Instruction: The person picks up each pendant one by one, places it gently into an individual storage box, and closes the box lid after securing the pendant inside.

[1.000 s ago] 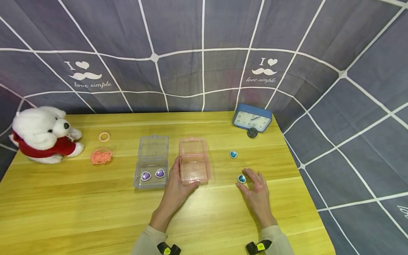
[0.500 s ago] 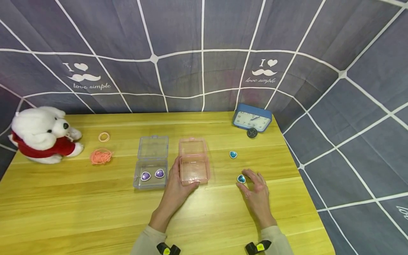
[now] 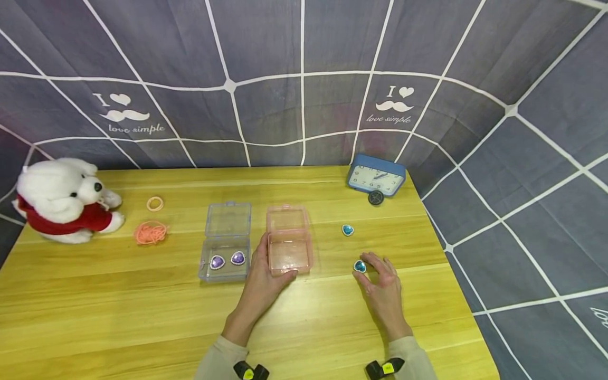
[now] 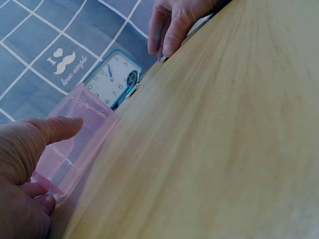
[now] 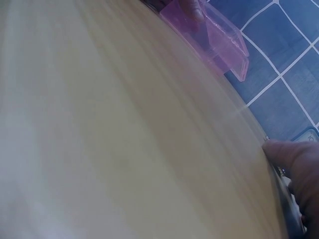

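Note:
A pink clear plastic box (image 3: 289, 252) stands with its lid up on the wooden table. My left hand (image 3: 264, 277) holds it from the left, thumb along the front wall and fingers at the left side. In the left wrist view the thumb (image 4: 65, 128) reaches over the box's near wall. To the right, my right hand (image 3: 382, 282) pinches a teal heart-shaped gem (image 3: 360, 266) with a pearly rim between thumb and index finger, at the tabletop. A second teal gem (image 3: 348, 230) lies farther back, apart from the hand.
Left of the pink box is an open bluish clear box (image 3: 205, 270) with two purple gems (image 3: 217, 262). A blue alarm clock (image 3: 376, 176) and a black round disc (image 3: 376, 198) stand at the back right. A plush dog (image 3: 57, 198), orange string (image 3: 151, 233) and a ring (image 3: 155, 197) lie left.

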Action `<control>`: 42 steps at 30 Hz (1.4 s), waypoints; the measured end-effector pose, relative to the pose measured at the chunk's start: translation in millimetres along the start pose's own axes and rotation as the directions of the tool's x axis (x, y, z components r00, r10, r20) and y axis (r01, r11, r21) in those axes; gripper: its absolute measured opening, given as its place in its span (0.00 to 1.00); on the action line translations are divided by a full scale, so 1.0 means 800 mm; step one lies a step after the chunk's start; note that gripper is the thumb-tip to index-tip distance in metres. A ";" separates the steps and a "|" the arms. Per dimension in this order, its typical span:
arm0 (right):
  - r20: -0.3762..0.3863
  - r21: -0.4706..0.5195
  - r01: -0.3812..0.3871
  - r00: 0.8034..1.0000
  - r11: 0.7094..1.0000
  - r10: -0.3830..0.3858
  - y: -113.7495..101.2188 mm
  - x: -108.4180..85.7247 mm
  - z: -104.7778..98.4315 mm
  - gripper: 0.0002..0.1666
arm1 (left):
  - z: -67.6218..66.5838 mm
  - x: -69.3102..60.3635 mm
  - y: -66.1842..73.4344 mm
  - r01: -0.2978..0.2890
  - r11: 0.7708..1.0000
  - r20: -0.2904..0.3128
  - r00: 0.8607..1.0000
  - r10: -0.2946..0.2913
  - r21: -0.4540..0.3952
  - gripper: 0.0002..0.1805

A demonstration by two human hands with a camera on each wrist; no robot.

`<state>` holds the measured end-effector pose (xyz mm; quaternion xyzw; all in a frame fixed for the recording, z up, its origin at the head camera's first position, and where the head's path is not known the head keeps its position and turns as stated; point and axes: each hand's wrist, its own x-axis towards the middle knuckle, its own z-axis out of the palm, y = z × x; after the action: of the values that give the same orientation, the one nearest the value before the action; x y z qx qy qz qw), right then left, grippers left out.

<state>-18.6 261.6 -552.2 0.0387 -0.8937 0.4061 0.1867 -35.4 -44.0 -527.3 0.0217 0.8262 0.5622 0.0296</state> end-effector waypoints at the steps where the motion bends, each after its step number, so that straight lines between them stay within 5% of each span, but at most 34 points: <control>1: 0.000 0.000 -0.005 1.000 1.000 0.005 0.000 0.000 0.000 0.28 | 0.000 0.000 0.000 0.000 1.000 0.000 1.000 0.000 -0.001 0.66; 42: 0.028 0.030 -0.129 0.991 0.991 0.128 -0.009 0.004 0.002 0.25 | 0.002 0.001 -0.001 -0.005 1.000 -0.012 1.000 0.005 0.016 0.65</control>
<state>-20.5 255.6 -546.7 -0.0106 -0.8902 0.4308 0.1477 -35.9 -42.7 -528.9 0.0206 0.8309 0.5556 0.0228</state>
